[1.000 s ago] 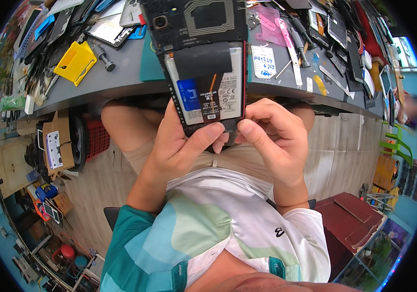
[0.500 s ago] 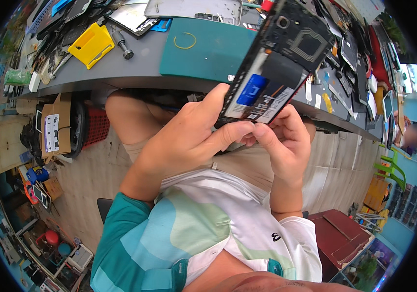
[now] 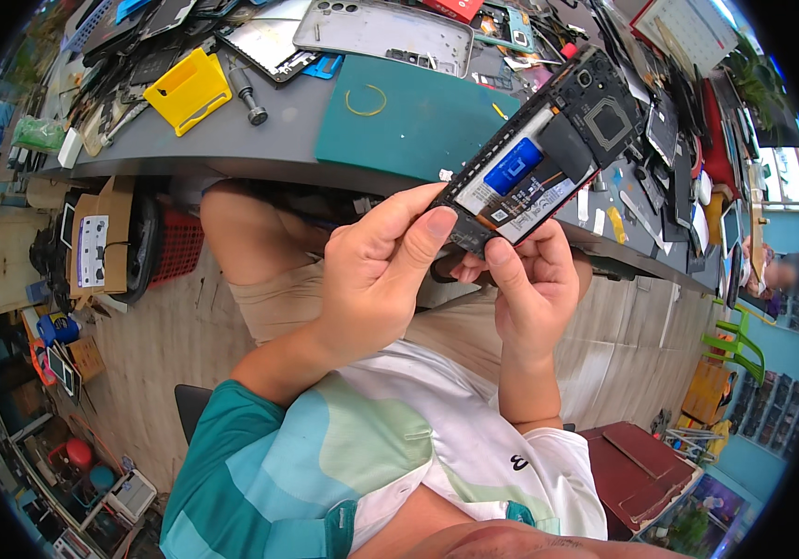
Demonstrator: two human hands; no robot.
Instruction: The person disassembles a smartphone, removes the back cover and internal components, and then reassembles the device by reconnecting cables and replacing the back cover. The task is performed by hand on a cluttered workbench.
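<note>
A smartphone (image 3: 562, 140) with its back cover off tilts up and to the right in front of the desk edge. Its battery, with a blue label, and the black inner plates with a camera ring face me. My left hand (image 3: 385, 247) pinches the lower left corner, thumb on top. At the bottom edge my right hand (image 3: 530, 279) grips the other corner between thumb and curled fingers. Behind the phone lies a green work mat (image 3: 399, 116) with a thin yellow loop (image 3: 365, 100) on it.
On the grey desk (image 3: 273, 149) sit a yellow plastic holder (image 3: 190, 90), a screwdriver-like metal tool (image 3: 248, 98) and a grey phone frame (image 3: 385, 33). Phone parts pile up at both sides. A cardboard box (image 3: 101, 238) and a red basket (image 3: 176, 244) stand on the floor at left.
The phone has tipped farther right and moved slightly away from me, showing more of its lower end. My left thumb has slid off the bottom edge toward the left corner.
</note>
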